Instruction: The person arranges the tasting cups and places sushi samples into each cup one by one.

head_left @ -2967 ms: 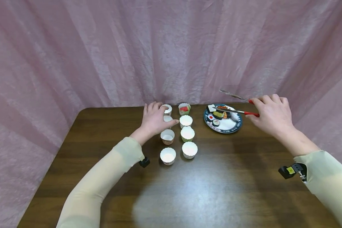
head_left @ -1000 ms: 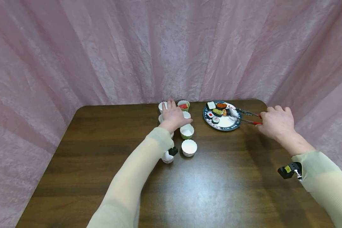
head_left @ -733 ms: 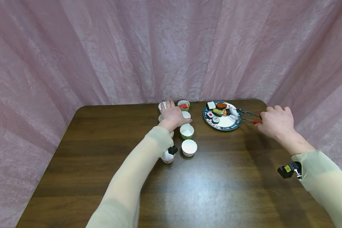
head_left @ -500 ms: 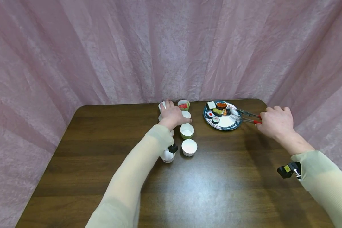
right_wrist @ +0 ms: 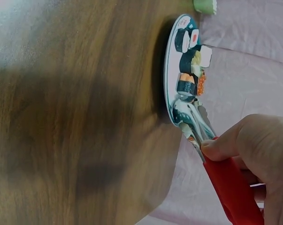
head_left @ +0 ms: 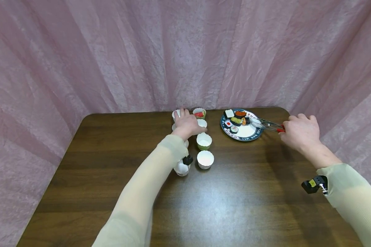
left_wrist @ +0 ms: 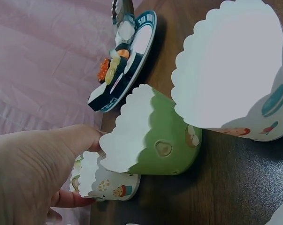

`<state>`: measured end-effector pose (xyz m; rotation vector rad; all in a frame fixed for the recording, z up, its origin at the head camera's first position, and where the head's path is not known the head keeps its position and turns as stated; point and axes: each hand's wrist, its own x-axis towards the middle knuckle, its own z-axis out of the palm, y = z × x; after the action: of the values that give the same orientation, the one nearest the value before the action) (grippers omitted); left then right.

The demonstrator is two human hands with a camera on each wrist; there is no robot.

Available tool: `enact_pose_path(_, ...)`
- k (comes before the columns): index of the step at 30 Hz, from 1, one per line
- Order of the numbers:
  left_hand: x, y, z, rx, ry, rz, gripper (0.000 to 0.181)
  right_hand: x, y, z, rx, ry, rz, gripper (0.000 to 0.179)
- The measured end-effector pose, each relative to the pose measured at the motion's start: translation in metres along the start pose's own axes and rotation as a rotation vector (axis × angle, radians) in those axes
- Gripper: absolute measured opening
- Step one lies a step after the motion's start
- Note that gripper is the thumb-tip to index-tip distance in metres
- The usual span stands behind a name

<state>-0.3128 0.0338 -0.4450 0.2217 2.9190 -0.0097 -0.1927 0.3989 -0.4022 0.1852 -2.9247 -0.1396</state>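
Note:
My left hand [head_left: 187,126] is over the paper baking cups, its fingers spread. In the left wrist view its thumb touches or nearly touches the rim of a green cup [left_wrist: 172,145], and a finger lies beside a white patterned cup [left_wrist: 115,183]. My right hand [head_left: 301,132] grips red-handled tongs [right_wrist: 225,185]. Their metal tips are at the right side of a blue-rimmed plate [head_left: 243,138], around a whitish piece [right_wrist: 181,107] whose kind is unclear. Several sushi pieces [head_left: 236,121] lie on the plate.
Paper cups stand in two columns on the wooden table [head_left: 117,154]. The far right cup [head_left: 199,113] holds something red and green. The left column is partly covered by my hand and sleeve. A pink curtain [head_left: 185,51] hangs behind the table.
My left hand moved right, over the cups. My right hand lowered the tongs from above the plate to its right side, and their arms came closer together. The green cup shifted slightly right.

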Motion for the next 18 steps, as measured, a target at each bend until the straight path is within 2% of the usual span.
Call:
enact_pose_path(7, -0.002, -0.003, 0.000, -0.013, 0.019, 0.016, 0.088, -0.003, 0.006, -0.002, 0.019, 0.027, 0.003, 0.007)
enact_pose_path(10, -0.002, -0.006, 0.000, -0.033, 0.014, 0.032, 0.085, -0.003, 0.007, -0.005, 0.018, 0.023, 0.007, 0.009)
enact_pose_path(18, -0.009, -0.010, -0.002, -0.058, 0.063, 0.079, 0.082, -0.003, 0.008, -0.016, 0.022, 0.076, -0.006, 0.017)
